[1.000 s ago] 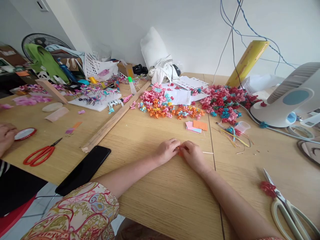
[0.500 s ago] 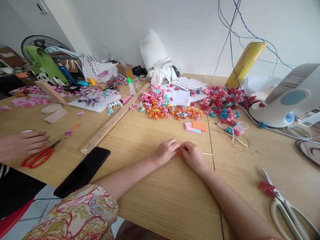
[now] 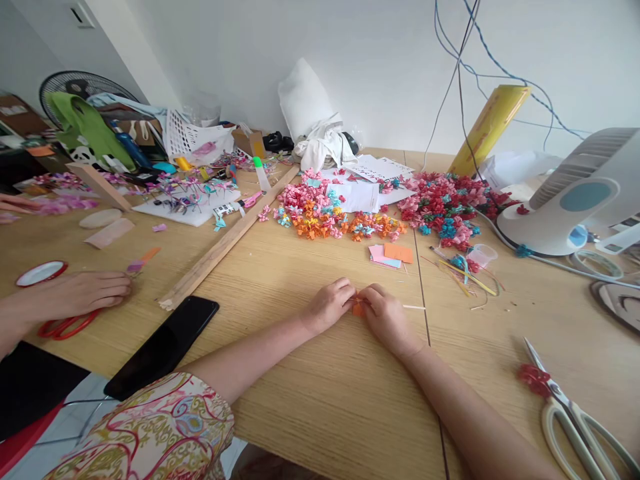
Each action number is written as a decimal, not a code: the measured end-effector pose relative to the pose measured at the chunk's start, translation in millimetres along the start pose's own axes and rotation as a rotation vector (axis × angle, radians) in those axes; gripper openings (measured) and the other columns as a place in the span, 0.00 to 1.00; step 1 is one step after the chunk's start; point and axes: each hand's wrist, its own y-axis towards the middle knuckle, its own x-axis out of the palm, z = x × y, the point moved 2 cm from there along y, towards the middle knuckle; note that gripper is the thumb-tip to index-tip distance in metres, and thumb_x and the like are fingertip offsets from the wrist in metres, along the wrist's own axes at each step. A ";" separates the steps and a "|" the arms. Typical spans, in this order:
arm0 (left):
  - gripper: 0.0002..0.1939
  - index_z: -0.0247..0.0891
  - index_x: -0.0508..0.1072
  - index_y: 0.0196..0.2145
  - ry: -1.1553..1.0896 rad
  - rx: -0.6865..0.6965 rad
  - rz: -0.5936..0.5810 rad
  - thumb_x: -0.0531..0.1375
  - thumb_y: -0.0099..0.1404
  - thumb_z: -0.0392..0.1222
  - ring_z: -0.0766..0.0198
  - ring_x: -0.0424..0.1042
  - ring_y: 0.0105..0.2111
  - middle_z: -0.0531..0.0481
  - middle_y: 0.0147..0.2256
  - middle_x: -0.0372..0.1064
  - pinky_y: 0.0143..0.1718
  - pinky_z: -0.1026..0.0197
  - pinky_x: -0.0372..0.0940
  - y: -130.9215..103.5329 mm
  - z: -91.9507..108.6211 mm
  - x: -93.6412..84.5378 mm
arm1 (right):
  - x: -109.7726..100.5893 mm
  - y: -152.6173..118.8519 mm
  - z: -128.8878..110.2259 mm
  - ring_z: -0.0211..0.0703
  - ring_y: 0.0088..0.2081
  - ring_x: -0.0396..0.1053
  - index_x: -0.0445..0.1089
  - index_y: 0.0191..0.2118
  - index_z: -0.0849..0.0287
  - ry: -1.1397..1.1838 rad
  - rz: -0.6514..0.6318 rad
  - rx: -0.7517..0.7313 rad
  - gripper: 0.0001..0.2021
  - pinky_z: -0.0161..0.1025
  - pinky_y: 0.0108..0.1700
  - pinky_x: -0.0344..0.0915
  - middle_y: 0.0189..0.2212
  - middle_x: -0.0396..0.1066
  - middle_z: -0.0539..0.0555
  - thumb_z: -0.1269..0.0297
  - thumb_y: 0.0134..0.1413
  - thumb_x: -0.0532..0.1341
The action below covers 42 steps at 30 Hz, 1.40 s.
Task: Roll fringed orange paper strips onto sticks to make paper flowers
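Fingertips of my left hand (image 3: 331, 304) and my right hand (image 3: 389, 316) meet over the table and pinch a small orange paper piece (image 3: 358, 309) between them. A thin pale stick (image 3: 414, 307) pokes out to the right from under my right hand. Part of the orange paper hangs below the fingers; the rest is covered by them. Just beyond my hands lie orange paper slips (image 3: 399, 252), with pink and blue ones beside them. Heaps of small orange and pink paper flowers (image 3: 320, 220) spread farther back.
White-handled scissors (image 3: 565, 407) lie at the right. A wooden bar (image 3: 230, 240) crosses the table left of me, near a black phone (image 3: 163, 347). A co-worker's hand (image 3: 93, 293) rests over red-handled scissors (image 3: 67, 327). A white fan-like device (image 3: 565, 200) stands at right.
More of the orange paper shows between my fingers; my hands stay nearly in place. The co-worker's hand has moved right, uncovering a roll of tape, and another hand appears at the far left.
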 end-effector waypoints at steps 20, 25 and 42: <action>0.04 0.35 0.64 0.26 -0.046 -0.025 -0.011 0.55 0.57 0.30 0.69 0.62 0.29 0.53 0.28 0.59 0.31 0.68 0.59 -1.3 -2.9 1.2 | 3.8 -2.4 2.1 0.37 0.32 0.64 0.68 0.34 0.58 -0.105 -0.018 -0.050 0.10 0.31 0.34 0.58 0.31 0.66 0.53 0.73 0.53 0.51; 0.04 0.35 0.64 0.26 -0.046 -0.041 -0.025 0.55 0.57 0.30 0.68 0.62 0.29 0.53 0.28 0.60 0.31 0.68 0.59 -0.7 -1.6 0.8 | 4.1 -1.9 2.8 0.36 0.32 0.64 0.68 0.34 0.58 -0.102 -0.029 -0.056 0.10 0.31 0.34 0.58 0.31 0.66 0.52 0.74 0.53 0.50; 0.05 0.36 0.64 0.27 0.013 -0.041 -0.061 0.54 0.56 0.29 0.68 0.62 0.30 0.52 0.29 0.59 0.31 0.67 0.59 -2.6 -0.6 1.4 | 3.9 -1.1 3.3 0.35 0.32 0.64 0.68 0.35 0.57 -0.108 -0.073 -0.054 0.11 0.30 0.33 0.57 0.30 0.66 0.51 0.74 0.52 0.50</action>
